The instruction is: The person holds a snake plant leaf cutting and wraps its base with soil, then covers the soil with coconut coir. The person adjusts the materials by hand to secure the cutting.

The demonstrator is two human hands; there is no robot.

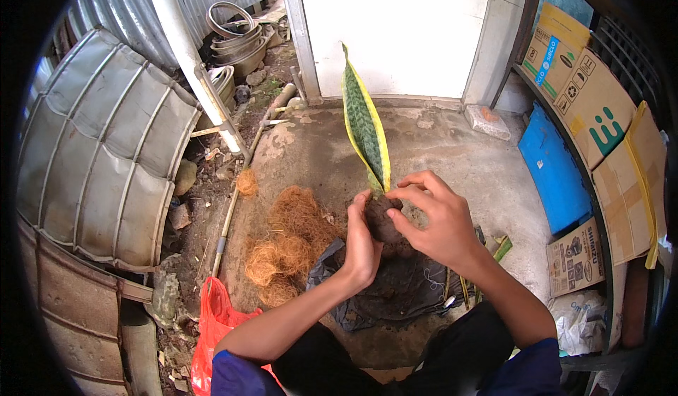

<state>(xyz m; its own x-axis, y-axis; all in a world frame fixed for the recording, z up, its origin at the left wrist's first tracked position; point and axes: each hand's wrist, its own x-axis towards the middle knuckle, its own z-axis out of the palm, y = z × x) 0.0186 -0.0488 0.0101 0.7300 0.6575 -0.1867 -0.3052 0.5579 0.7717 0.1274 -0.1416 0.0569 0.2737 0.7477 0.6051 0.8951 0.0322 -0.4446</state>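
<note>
A snake plant leaf with yellow edges (365,120) stands upright in a ball of dark soil (382,218). My left hand (363,247) cups the soil ball from the left, its fingertips at the leaf's base. On the right, my right hand (437,218) touches the top of the ball with thumb and forefinger, its other fingers bent above. Beneath both hands lies a black plastic sheet or bag (392,300) with more soil on it, partly hidden. Clumps of brown coconut fibre (288,253) rest on the concrete to the left. A white thread (434,279) lies on the black plastic.
A red plastic bag (214,311) is at lower left, near a long pipe (226,229). Cut leaf pieces (500,248) lie right of the black plastic. Cardboard boxes (598,110) and a blue panel (556,171) line the right side. A bent metal sheet (106,147) stands at left.
</note>
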